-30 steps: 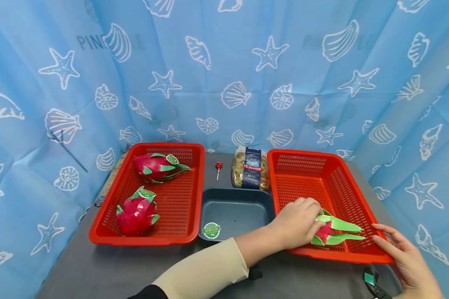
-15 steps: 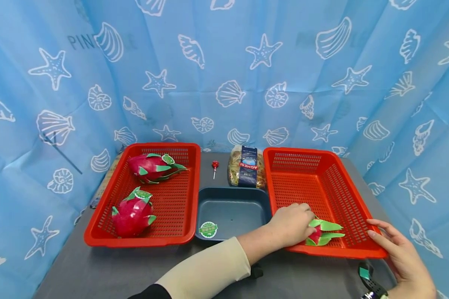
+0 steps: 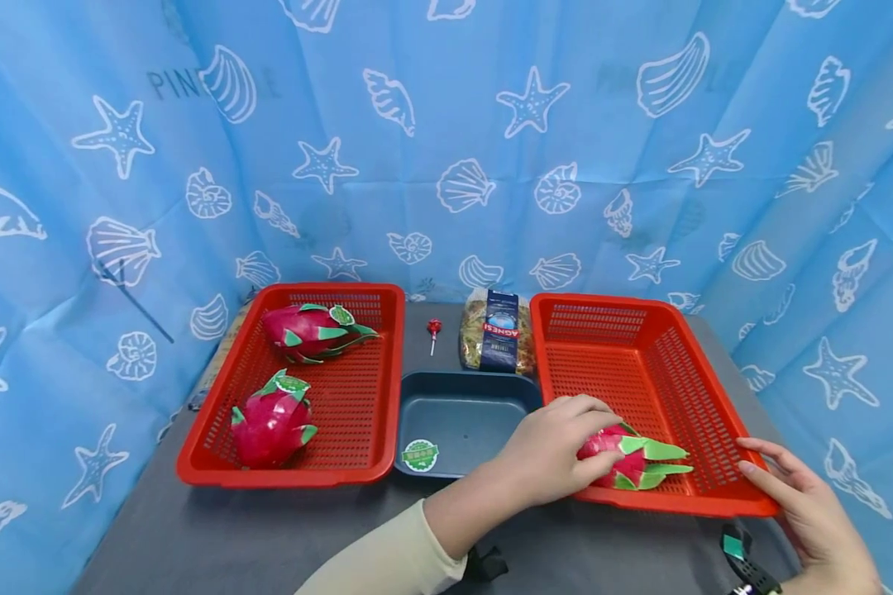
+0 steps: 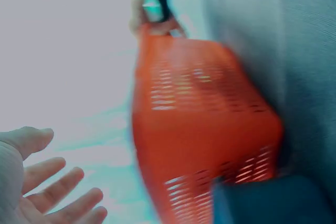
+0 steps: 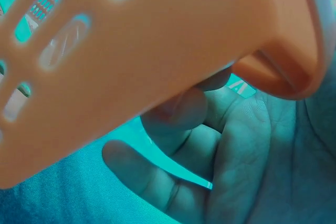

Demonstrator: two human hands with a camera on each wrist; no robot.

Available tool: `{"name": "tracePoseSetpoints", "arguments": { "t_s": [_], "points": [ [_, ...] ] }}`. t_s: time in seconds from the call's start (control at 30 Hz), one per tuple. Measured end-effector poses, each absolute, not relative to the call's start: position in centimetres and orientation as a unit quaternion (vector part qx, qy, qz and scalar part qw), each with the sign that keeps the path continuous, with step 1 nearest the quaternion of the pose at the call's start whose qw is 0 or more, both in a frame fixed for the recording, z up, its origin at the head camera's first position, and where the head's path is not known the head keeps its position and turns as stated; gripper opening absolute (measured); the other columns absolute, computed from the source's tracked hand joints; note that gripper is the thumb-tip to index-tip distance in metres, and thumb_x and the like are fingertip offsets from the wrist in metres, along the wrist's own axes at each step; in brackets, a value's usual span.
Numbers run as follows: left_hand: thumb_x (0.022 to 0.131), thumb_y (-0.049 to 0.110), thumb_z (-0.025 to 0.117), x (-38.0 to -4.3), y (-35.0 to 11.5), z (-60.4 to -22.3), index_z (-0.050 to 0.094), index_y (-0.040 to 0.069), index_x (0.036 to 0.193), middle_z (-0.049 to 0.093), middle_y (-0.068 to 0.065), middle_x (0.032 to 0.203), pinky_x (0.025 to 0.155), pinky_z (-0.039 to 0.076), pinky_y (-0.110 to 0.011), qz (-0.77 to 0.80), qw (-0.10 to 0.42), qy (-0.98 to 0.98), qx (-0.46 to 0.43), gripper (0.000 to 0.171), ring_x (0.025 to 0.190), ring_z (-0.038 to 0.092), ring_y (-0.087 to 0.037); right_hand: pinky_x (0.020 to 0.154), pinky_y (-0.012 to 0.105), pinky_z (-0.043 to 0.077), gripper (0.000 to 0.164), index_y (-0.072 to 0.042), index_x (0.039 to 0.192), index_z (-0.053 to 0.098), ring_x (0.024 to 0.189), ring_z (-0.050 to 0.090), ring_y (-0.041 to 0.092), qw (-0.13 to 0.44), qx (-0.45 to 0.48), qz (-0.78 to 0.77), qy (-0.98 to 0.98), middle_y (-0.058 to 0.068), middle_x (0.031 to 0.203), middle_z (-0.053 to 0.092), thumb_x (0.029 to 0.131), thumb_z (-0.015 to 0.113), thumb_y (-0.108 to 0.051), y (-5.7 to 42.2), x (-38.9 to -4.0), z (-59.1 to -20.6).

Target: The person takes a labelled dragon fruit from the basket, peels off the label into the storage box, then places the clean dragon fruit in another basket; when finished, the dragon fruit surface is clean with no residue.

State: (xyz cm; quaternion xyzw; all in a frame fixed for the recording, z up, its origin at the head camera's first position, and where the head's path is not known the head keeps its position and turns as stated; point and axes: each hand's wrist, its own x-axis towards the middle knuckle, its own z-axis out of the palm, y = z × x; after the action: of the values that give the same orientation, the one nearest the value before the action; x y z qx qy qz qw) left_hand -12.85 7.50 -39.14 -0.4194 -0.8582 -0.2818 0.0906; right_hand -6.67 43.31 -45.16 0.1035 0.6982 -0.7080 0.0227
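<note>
Red plastic right-hand basket (image 3: 603, 368): 1 dragon fruit (image 3: 631, 464) lies inside near the front edge. Left hand (image 3: 551, 450) is beside it, fingers spread; right hand (image 3: 814, 508) grips the basket's near right corner. 2 more fruits (image 3: 271, 430) sit in the left-hand basket (image 3: 350, 405).

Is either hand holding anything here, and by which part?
The right hand holds the right-hand red basket by its right side, near the front corner. The left hand, beside the dragon fruit inside, grips nothing.

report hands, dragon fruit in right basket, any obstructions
Left hand at dragon fruit, not gripping. Right hand holds right basket by its rim. Fruit lies inside. No obstruction seen.
</note>
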Motion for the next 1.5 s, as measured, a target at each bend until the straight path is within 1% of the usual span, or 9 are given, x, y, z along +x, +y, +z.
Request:
{"name": "tracePoseSetpoints", "arguments": {
  "t_s": [0.37,0.57,0.67,0.8,0.83,0.9,1.1,1.33,1.5],
  "points": [
    [0.092,0.015,0.077,-10.7,-2.0,-36.0,0.068,0.009,0.131,0.065,-0.003,0.130,0.100,0.049,-0.025,-0.433,0.235,-0.775,-0.396,0.040,0.123,0.058,-0.013,0.064,0.030,0.059,0.033,-0.038,0.115,0.070,0.074,0.073,0.017,0.015,0.111,-0.697,0.708,-0.023,0.101,0.064,0.107,0.054,-0.010,43.6,-6.7,-44.8],
    [0.093,0.018,0.076,-9.8,-6.1,-35.6,0.068,0.009,0.130,0.067,-0.005,0.128,0.096,0.054,-0.033,-0.435,0.291,-0.772,-0.361,0.039,0.118,0.062,-0.018,0.065,0.027,0.058,0.033,-0.041,0.115,0.069,0.074,0.073,0.016,0.024,0.129,-0.696,0.706,-0.024,0.102,0.065,0.107,0.055,-0.013,43.7,-6.6,-44.6],
    [0.098,0.030,0.070,-9.1,-8.3,-36.0,0.068,0.007,0.130,0.068,-0.007,0.127,0.094,0.054,-0.029,-0.434,0.322,-0.771,-0.337,0.039,0.115,0.064,-0.021,0.067,0.024,0.056,0.032,-0.041,0.120,0.067,0.079,0.072,0.011,0.026,0.134,-0.685,0.716,-0.028,0.114,0.053,0.107,0.055,-0.015,43.5,-6.5,-44.6],
    [0.102,0.039,0.062,-7.7,-11.8,-37.1,0.070,0.003,0.126,0.069,-0.011,0.122,0.095,0.051,-0.021,-0.437,0.369,-0.768,-0.289,0.043,0.110,0.065,-0.024,0.067,0.025,0.057,0.032,-0.041,0.120,0.068,0.078,0.072,0.013,0.034,0.136,-0.688,0.712,-0.028,0.114,0.057,0.107,0.055,-0.015,43.2,-6.6,-44.7],
    [0.102,0.039,0.062,-7.4,-12.7,-37.4,0.071,0.002,0.124,0.070,-0.012,0.121,0.096,0.049,-0.020,-0.438,0.380,-0.768,-0.273,0.044,0.109,0.065,-0.024,0.067,0.027,0.058,0.032,-0.041,0.118,0.069,0.077,0.073,0.015,0.035,0.134,-0.693,0.707,-0.027,0.106,0.060,0.107,0.055,-0.014,43.2,-6.6,-44.7],
    [0.101,0.033,0.065,-6.7,-14.6,-38.3,0.072,-0.001,0.121,0.071,-0.014,0.117,0.098,0.048,-0.019,-0.438,0.405,-0.765,-0.242,0.041,0.108,0.065,-0.023,0.066,0.029,0.059,0.032,-0.040,0.115,0.070,0.075,0.073,0.018,0.038,0.133,-0.701,0.700,-0.021,0.100,0.067,0.107,0.054,-0.013,43.1,-6.7,-44.6],
    [0.091,0.008,0.071,-5.5,-19.7,-40.7,0.071,-0.010,0.114,0.070,-0.024,0.109,0.099,0.045,-0.016,-0.419,0.474,-0.768,-0.100,0.029,0.111,0.062,-0.008,0.065,0.029,0.059,0.032,-0.039,0.114,0.069,0.075,0.074,0.018,0.030,0.126,-0.697,0.705,-0.020,0.099,0.067,0.107,0.054,-0.012,43.3,-6.9,-44.6],
    [0.082,-0.001,0.073,-4.8,-25.7,-45.5,0.071,-0.006,0.119,0.068,-0.023,0.120,0.098,0.039,-0.011,-0.367,0.473,-0.798,0.068,0.038,0.116,0.052,0.006,0.066,0.028,0.057,0.033,-0.041,0.122,0.067,0.076,0.072,0.017,0.035,0.132,-0.681,0.719,-0.031,0.103,0.058,0.107,0.055,-0.014,43.3,-6.8,-44.6],
    [0.091,0.007,0.071,-5.0,-27.4,-47.9,0.069,-0.002,0.127,0.061,-0.016,0.134,0.093,0.035,-0.011,-0.366,0.415,-0.814,0.179,0.037,0.119,0.051,-0.012,0.068,0.027,0.056,0.033,-0.043,0.124,0.065,0.081,0.071,0.015,0.050,0.140,-0.673,0.725,-0.034,0.103,0.055,0.107,0.055,-0.016,43.2,-6.7,-44.6]
  ]
}}
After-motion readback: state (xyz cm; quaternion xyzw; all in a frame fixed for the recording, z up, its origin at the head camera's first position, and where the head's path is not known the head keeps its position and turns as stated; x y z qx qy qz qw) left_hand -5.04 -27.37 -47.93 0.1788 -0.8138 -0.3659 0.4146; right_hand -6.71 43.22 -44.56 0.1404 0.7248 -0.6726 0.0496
